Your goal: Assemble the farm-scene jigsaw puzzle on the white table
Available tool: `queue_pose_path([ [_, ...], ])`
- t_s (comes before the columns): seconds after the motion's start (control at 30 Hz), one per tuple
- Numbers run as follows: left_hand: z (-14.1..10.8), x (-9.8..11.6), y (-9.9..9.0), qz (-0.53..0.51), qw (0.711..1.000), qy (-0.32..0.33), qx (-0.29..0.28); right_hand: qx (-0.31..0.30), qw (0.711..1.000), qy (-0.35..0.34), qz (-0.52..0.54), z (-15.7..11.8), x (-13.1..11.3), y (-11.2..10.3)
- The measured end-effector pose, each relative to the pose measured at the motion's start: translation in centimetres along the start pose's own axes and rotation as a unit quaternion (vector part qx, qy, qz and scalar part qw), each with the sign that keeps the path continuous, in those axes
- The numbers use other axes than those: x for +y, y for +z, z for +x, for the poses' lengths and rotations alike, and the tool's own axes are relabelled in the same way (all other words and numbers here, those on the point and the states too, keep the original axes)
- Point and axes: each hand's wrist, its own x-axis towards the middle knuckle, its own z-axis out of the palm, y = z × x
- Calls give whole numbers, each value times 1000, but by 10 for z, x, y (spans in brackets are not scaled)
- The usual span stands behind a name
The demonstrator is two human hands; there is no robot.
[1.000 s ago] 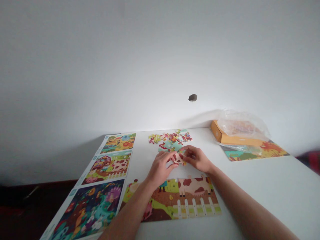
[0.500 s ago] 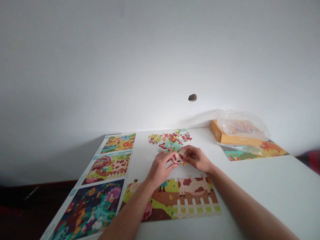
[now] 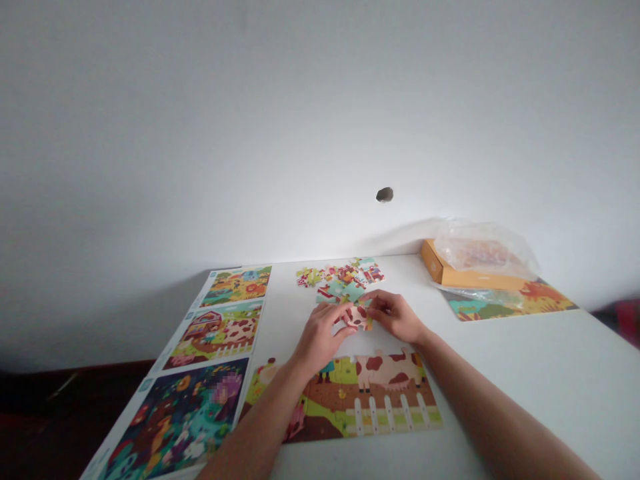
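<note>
Together, the left hand [image 3: 319, 339] and right hand [image 3: 395, 317] grip a cream puzzle piece [image 3: 357, 317] with brown cow spots, fingers angled inward, between the loose pieces [image 3: 343, 275] and the part-built puzzle [image 3: 350, 400].

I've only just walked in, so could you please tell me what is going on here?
A person holds a cow-spotted jigsaw piece between the left hand and right hand, above a white table. Just nearer them lies a partly assembled farm puzzle showing a cow and white fence, with loose pieces beyond. Picture sheets line the left side; an orange box and plastic bag sit far right.
</note>
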Motion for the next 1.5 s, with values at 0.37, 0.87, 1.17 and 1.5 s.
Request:
queue_pose_path([
  [0.37, 0, 3, -1, -14, 1000, 0, -6, 20, 999, -18, -47, 1, -3, -1],
  [0.87, -3, 4, 1, -41, 994, 76, -62, -76, 994, -1, -79, -3, -21, -17],
  [1.17, -4, 14, -2, -39, 981, 101, -163, -256, 952, 151, -68, -7, -11, -53],
  [1.5, -6, 14, -3, -22, 967, 74, -243, -229, 941, 149, -202, -10, -9, -74],
])
